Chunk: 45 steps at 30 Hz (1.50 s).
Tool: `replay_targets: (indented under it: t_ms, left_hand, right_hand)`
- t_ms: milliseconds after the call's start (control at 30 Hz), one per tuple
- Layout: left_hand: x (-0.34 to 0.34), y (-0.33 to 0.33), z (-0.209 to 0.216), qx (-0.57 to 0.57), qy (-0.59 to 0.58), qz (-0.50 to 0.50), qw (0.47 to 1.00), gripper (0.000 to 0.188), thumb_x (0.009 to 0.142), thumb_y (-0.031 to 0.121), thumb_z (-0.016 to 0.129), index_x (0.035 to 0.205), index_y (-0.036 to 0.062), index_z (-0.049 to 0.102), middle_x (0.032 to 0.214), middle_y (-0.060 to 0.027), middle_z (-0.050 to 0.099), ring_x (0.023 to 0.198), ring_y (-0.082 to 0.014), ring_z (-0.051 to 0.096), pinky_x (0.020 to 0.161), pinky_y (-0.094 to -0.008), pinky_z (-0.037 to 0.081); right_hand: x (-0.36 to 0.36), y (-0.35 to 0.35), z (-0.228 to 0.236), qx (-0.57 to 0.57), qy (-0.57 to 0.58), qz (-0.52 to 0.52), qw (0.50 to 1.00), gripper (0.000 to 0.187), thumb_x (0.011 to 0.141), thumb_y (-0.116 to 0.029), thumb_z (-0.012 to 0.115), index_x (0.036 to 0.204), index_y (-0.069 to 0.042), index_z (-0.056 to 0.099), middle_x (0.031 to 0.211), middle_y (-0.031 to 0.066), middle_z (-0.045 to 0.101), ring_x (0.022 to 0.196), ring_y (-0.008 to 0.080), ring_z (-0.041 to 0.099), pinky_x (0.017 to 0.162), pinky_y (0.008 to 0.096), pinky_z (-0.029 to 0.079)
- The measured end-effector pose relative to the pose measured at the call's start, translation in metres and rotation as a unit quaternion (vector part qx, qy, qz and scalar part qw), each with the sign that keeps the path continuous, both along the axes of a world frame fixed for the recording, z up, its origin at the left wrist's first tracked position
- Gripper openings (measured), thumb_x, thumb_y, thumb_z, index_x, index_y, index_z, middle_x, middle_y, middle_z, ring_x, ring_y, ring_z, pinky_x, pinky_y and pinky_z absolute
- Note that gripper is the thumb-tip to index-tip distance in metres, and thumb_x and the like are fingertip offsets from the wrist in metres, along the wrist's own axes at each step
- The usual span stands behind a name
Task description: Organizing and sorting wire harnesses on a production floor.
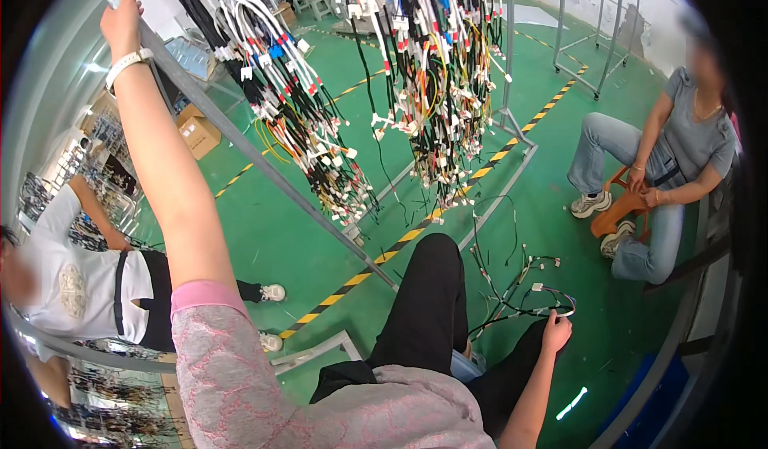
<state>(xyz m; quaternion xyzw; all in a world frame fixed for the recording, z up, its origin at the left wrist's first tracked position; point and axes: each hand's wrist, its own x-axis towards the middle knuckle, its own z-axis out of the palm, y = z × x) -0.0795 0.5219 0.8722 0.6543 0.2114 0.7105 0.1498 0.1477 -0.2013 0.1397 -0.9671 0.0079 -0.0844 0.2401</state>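
My left arm reaches up to the far left, where my left hand [122, 21] is closed at the upper part of a grey metal rack post [210, 121]. Low on the right, beside my knee, my right hand [558, 333] is closed on a wire harness [512, 309]. That harness has black and light wires with small white connectors, and its branches spread out over the green floor. In front of me hangs a thick bundle of wire harnesses [436, 73] with red, white, blue and yellow parts. A second hanging bundle [300, 121] is to its left.
A seated person [688, 137] is at the right, by an orange stool [620, 205]. Another person [88, 289] in a white top stands at the left. Black-and-yellow tape [416, 229] crosses the floor. A cardboard box [198, 131] and an empty metal frame [600, 33] stand farther off.
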Motion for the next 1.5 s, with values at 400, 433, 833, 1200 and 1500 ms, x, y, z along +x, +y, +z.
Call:
replay_targets:
  t_ms: [400,433,833,1200,1500]
  left_hand:
    - [0.004,-0.031,-0.011,0.065,-0.017,-0.088,0.994,0.03,0.08,0.011,0.058,0.093,-0.0138,0.047,0.071,-0.0158,0.05,0.055,-0.0232,0.046,0.045,-0.037,0.037]
    - [0.004,-0.033,-0.012,0.069,-0.012,-0.083,0.994,0.03,0.08,0.011,0.058,0.092,-0.0133,0.047,0.07,-0.0154,0.05,0.055,-0.0226,0.046,0.045,-0.0367,0.037]
    - [-0.001,0.003,-0.002,0.034,-0.049,-0.057,0.997,0.029,0.076,0.016,0.075,0.084,-0.0073,0.06,0.076,-0.0081,0.061,0.064,-0.0126,0.057,0.059,-0.0244,0.048]
    - [-0.005,0.011,0.006,0.014,-0.017,-0.006,1.0,0.033,0.075,0.02,0.073,0.086,-0.0074,0.058,0.073,-0.0121,0.062,0.061,-0.0162,0.059,0.058,-0.0267,0.049]
    - [-0.01,0.015,0.005,0.008,0.004,-0.02,1.0,0.031,0.077,0.021,0.071,0.087,-0.005,0.058,0.071,-0.0081,0.06,0.059,-0.0135,0.056,0.055,-0.0265,0.047]
  right_hand:
    - [0.002,0.006,0.0,-0.004,0.025,0.002,1.0,0.041,0.085,-0.037,0.061,0.079,0.003,0.066,0.08,0.0212,0.064,0.076,0.0384,0.061,0.072,0.0471,0.047]
    - [0.002,0.007,-0.001,-0.009,0.01,-0.001,1.0,0.041,0.085,-0.037,0.061,0.079,0.004,0.066,0.079,0.0213,0.064,0.076,0.0384,0.061,0.072,0.0472,0.047]
    - [0.002,0.004,-0.002,-0.004,-0.018,0.001,1.0,0.037,0.085,-0.034,0.062,0.077,0.002,0.066,0.078,0.0209,0.063,0.075,0.038,0.06,0.07,0.0467,0.047]
    - [-0.001,0.006,0.009,0.01,-0.029,0.005,1.0,0.036,0.082,-0.033,0.063,0.077,0.002,0.066,0.08,0.0204,0.064,0.079,0.0375,0.059,0.074,0.0464,0.046]
    - [0.0,0.004,0.012,0.018,-0.025,-0.004,1.0,0.033,0.082,-0.033,0.064,0.071,-0.001,0.064,0.079,0.0141,0.064,0.085,0.0336,0.057,0.078,0.0444,0.044]
